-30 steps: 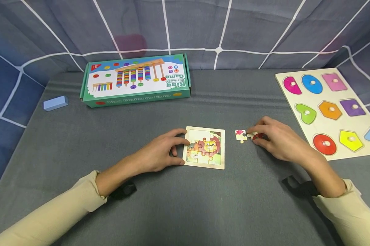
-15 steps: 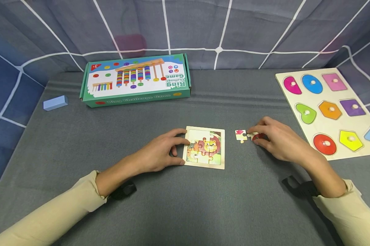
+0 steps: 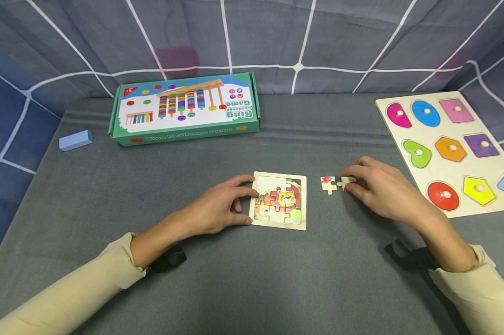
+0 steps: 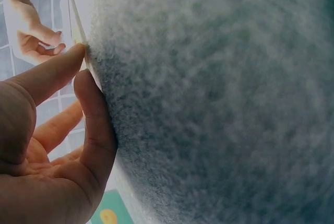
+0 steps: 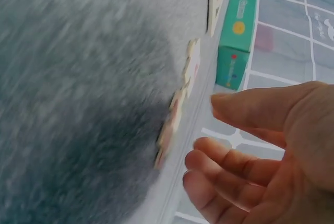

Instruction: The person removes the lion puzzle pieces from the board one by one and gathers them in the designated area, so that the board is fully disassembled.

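A small square wooden puzzle tray (image 3: 304, 204) with a lion picture lies in the middle of the table in the head view. My left hand (image 3: 216, 209) grips its left edge, thumb at the near corner and fingers at the far one. To the tray's right lie two joined-looking puzzle pieces, a pink-and-white piece (image 3: 328, 182) and a partly covered piece (image 3: 346, 183). Over the covered one hovers my right hand (image 3: 381, 188). In the right wrist view, its thumb and fingers stand apart from the pieces (image 5: 173, 117), with nothing between them.
A green ring-game box (image 3: 184, 104) stands at the back left. Farther left is a blue block (image 3: 76, 140). The shape board (image 3: 432, 179) with several knobbed shapes lies at the right, close to my right hand. A grid-patterned cloth (image 3: 268, 42) hangs behind the table.
My right fingers have shifted slightly to the right, and the covered piece shows differently between them. The left hand and the tray have stayed in place.
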Available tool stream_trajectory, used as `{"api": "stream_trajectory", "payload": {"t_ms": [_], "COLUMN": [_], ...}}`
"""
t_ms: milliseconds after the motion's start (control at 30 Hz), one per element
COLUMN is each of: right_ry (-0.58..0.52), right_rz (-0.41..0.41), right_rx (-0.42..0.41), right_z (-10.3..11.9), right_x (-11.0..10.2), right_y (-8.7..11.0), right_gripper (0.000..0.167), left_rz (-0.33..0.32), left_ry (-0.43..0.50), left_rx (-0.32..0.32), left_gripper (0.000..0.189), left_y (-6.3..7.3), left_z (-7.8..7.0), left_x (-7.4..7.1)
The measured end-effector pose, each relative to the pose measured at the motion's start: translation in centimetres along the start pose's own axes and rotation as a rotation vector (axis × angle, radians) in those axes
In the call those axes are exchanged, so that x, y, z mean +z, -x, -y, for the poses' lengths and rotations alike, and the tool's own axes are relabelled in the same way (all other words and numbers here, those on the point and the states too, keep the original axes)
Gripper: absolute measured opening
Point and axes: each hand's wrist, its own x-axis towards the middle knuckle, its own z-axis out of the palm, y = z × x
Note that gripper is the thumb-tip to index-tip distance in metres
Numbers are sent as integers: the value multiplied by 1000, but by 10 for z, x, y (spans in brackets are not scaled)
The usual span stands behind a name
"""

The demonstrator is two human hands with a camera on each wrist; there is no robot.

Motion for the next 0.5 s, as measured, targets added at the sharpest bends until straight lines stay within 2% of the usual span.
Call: {"api": "stream_trajectory", "payload": {"t_ms": [100, 233, 400, 500], "right_ry": [-39, -78, -98, -132], "right_rz": [-28, -18, 14, 60], "right_rx": [-22, -60, -82, -87], "right_z": [8, 22, 36, 44], "right_x": [0, 2, 5, 8], "right_y": [-2, -7, -17, -23], "right_gripper": [32, 32, 28, 28], "left_rz": [2, 3, 1, 2], "left_ry": [-2, 1, 0, -1], "left_rx": [-1, -2, -5, -3], "left_gripper": [52, 52, 52, 52], "left_y": [0, 0, 0, 0], "left_z": [0, -1, -1, -1], "left_x": [0, 0, 0, 0]}}
